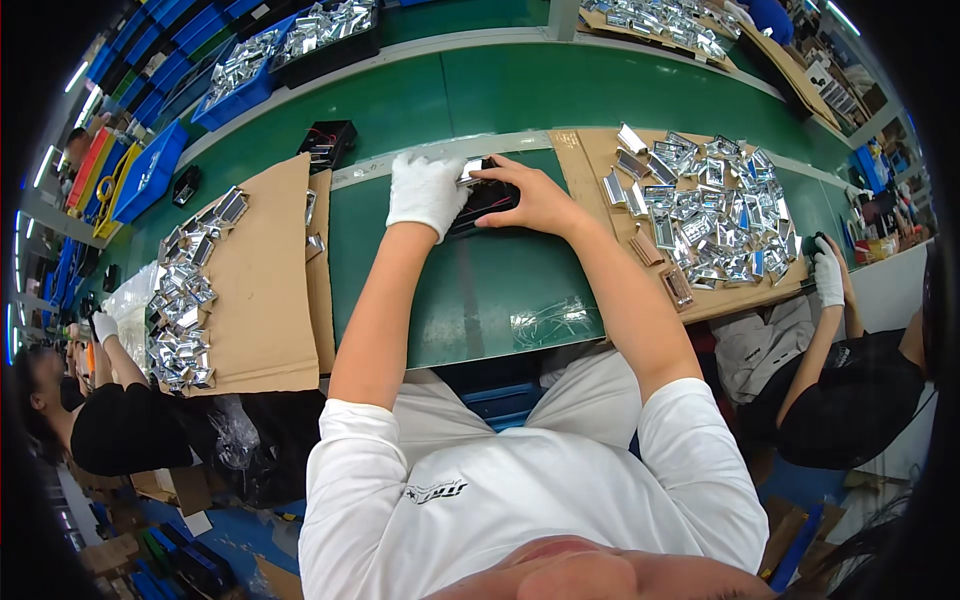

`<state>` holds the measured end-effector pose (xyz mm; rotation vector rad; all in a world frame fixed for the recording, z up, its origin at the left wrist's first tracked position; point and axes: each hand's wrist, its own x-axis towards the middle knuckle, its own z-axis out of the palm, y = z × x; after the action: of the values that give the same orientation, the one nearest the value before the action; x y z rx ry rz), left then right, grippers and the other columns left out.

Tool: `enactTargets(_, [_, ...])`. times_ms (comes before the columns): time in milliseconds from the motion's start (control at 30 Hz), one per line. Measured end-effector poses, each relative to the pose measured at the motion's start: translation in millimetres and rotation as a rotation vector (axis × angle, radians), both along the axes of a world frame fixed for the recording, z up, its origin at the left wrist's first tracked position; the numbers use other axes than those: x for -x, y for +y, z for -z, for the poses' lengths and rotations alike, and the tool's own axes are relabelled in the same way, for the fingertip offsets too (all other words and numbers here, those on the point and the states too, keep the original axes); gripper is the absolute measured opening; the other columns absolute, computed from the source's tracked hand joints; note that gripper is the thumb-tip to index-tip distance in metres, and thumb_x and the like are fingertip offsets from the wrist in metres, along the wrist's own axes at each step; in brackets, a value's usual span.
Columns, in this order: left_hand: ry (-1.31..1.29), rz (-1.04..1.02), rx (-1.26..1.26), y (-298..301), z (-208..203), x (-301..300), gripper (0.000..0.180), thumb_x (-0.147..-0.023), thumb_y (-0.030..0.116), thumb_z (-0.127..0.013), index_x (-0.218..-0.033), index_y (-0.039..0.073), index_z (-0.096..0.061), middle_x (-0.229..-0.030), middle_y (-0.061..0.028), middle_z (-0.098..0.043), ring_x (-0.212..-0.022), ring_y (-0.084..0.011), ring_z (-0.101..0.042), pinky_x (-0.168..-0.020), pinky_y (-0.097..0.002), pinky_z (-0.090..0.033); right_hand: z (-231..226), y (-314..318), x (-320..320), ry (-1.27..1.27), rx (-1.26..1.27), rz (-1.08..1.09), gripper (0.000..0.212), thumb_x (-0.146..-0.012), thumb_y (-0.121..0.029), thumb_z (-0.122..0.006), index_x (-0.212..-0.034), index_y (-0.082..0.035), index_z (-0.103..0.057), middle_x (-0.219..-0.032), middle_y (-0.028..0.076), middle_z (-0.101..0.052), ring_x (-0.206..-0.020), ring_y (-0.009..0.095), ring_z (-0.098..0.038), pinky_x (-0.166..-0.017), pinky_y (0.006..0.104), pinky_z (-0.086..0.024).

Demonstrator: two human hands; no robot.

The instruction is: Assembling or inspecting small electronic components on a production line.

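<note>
White shirt [540, 500] nearest, black case [484, 200] lies between left grip [424, 192] and right grip [535, 196].

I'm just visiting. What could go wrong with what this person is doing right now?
The right hand is bare, unlike the gloved left hand, so it might smudge the shiny piece beside the black part it grips. In the heap of shiny pieces on the right, many lie jumbled against one another, so they could perhaps scratch each other if disturbed.
</note>
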<state>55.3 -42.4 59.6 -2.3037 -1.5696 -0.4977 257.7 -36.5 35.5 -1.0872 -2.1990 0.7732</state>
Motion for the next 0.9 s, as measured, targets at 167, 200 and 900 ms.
enactTargets(167, [0.042,-0.061,0.083,1.4,2.1,-2.4,0.024,-0.076,0.025,-0.072,-0.098,0.017,-0.071,-0.085,-0.0040,-0.073,-0.090,-0.0253,-0.067,-0.099,-0.0381,-0.042,-0.9,-0.4,2.5,-0.006,0.039,0.012,0.074,-0.068,-0.029,-0.087,-0.135,-0.016,-0.058,-0.148,0.010,-0.048,-0.130,0.032,-0.052,-0.107,0.0370,-0.042])
enactTargets(200, [0.048,-0.077,0.103,1.5,1.8,-2.4,0.024,-0.077,0.025,-0.072,-0.099,0.017,-0.071,-0.086,-0.0043,-0.074,-0.091,-0.0255,-0.067,-0.099,-0.0385,-0.042,-1.3,-0.2,3.5,-0.002,0.051,0.009,0.074,-0.068,-0.028,-0.087,-0.134,-0.016,-0.058,-0.150,0.011,-0.047,-0.132,0.032,-0.051,-0.109,0.0372,-0.041])
enactTargets(900, [-0.466,-0.016,0.635,-1.2,-7.4,22.8,0.048,-0.083,0.028,-0.067,-0.128,0.013,-0.064,-0.110,-0.0126,-0.073,-0.106,-0.0333,-0.065,-0.102,-0.0385,-0.043,-10.4,-12.4,4.2,0.089,0.131,0.021,0.081,-0.067,-0.028,-0.089,-0.136,-0.015,-0.047,-0.123,0.010,-0.063,-0.107,0.028,-0.062,-0.095,0.0367,-0.046])
